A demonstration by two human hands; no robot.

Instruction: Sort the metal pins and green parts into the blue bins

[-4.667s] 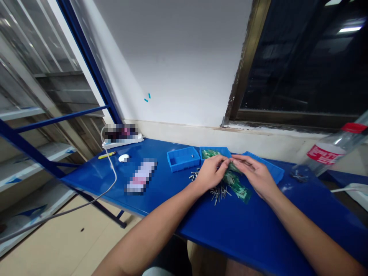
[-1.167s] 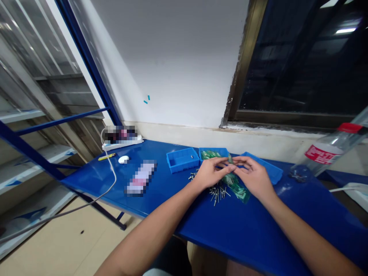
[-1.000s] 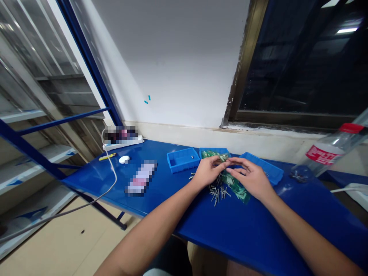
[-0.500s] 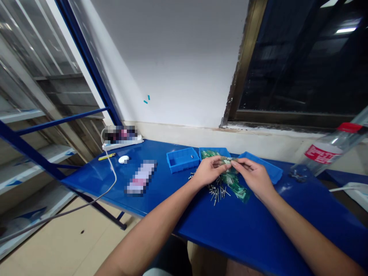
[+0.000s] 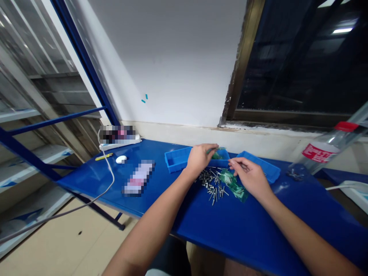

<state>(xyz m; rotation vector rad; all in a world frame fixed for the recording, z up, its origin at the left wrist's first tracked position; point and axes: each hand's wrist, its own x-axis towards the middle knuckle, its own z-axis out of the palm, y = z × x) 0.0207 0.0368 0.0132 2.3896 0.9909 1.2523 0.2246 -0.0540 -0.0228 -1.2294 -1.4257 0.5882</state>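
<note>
My left hand (image 5: 199, 158) is over the middle blue bin (image 5: 225, 164), fingers closed on a small green plastic bag (image 5: 219, 150) at their tips. More green plastic shows inside that bin, partly hidden by the hand. My right hand (image 5: 252, 174) hovers in front of the right-hand blue bin, thumb and fingers pinched together; whatever is in the pinch is too small to make out. Between and below the hands lies a loose pile of silver blind rivets (image 5: 213, 188). Beside the pile, under my right hand, are green plastic bags (image 5: 232, 184) lying flat on the table.
A left blue bin (image 5: 174, 167) and a right blue bin (image 5: 268, 168) flank the middle one. Leftward on the blue table (image 5: 161, 191) are a blurred-out flat object (image 5: 139, 178), a white mouse-like object (image 5: 121, 159), a yellow cutter (image 5: 104, 156) and a cable. A clear bottle (image 5: 322, 151) leans at right.
My hands were together, both at a small green bag above the pile. Now they are apart: the left has moved back and left to the middle bin with the bag, uncovering more rivets.
</note>
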